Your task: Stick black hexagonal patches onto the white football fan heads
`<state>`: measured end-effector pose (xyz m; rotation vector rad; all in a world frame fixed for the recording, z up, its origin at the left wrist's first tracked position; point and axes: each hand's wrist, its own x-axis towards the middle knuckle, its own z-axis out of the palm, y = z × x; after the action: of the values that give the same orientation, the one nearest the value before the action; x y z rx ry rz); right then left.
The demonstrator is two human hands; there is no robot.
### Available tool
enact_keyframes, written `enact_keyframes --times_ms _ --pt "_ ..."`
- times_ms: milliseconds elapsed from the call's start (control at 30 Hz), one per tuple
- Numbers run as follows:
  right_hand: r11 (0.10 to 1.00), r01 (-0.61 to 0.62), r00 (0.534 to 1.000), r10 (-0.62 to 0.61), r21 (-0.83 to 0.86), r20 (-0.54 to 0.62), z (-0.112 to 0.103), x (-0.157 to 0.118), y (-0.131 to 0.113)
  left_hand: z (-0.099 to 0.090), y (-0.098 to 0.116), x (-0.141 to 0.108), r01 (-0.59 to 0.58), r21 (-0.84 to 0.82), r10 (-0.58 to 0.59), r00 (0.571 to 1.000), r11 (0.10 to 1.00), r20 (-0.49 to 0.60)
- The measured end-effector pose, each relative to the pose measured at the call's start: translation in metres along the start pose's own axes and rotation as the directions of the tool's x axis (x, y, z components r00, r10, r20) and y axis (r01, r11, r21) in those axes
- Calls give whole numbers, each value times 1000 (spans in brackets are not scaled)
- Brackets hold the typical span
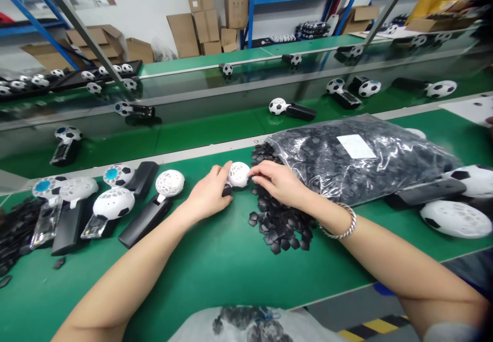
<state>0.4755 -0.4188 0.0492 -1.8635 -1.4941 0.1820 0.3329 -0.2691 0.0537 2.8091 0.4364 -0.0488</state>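
Note:
My left hand is closed around a handheld device with a white soccer-ball head, perforated like a fan grille. Its dark handle is mostly hidden under the palm. My right hand pinches thumb and forefinger together at the right side of the ball; whatever is between the fingertips is too small to make out. Loose black pentagon pieces lie in a pile under and in front of my right hand. Left of my left hand rests a similar device with a white perforated ball and a black handle.
A clear plastic bag of black pieces lies behind my right forearm. More soccer-ball devices lie at left, near another black pile, and others at right. Beyond the bench edge, a green conveyor carries several devices. A person in yellow is at far right.

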Motion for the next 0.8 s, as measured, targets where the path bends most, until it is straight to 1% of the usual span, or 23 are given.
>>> enact_keyframes --times_ms 67,133,200,267,433,533,633,700,800 --pt "1000 30 999 -30 4 10 3 -1 -1 -1 1 -3 5 12 -5 1000 1000 -3" --pt "999 36 999 -37 25 27 6 -1 -3 -2 2 -4 5 18 -4 1000 1000 -29" --pt "999 29 998 -31 46 56 8 -2 -6 -3 3 -4 -23 0 23 998 1000 -58" --pt "999 17 998 -20 48 65 9 -3 -9 -4 3 -2 -53 -18 51 997 998 -64" --pt "998 36 999 -36 49 8 12 -7 -12 -3 2 0 -52 -19 50 996 998 -72" --pt "995 52 998 -49 90 -40 16 -8 -12 -2 -1 1 -63 -103 55 995 993 -79" --pt "993 25 1000 -23 117 -18 22 -6 -11 1 -5 4 -74 -207 57 995 976 -87" --pt "996 26 1000 -25 90 -10 26 -4 -9 3 -7 6 -70 -259 47 994 963 -96" --pt "998 34 999 -32 54 -38 30 -3 -7 6 -10 9 -73 -296 39 992 952 -121"
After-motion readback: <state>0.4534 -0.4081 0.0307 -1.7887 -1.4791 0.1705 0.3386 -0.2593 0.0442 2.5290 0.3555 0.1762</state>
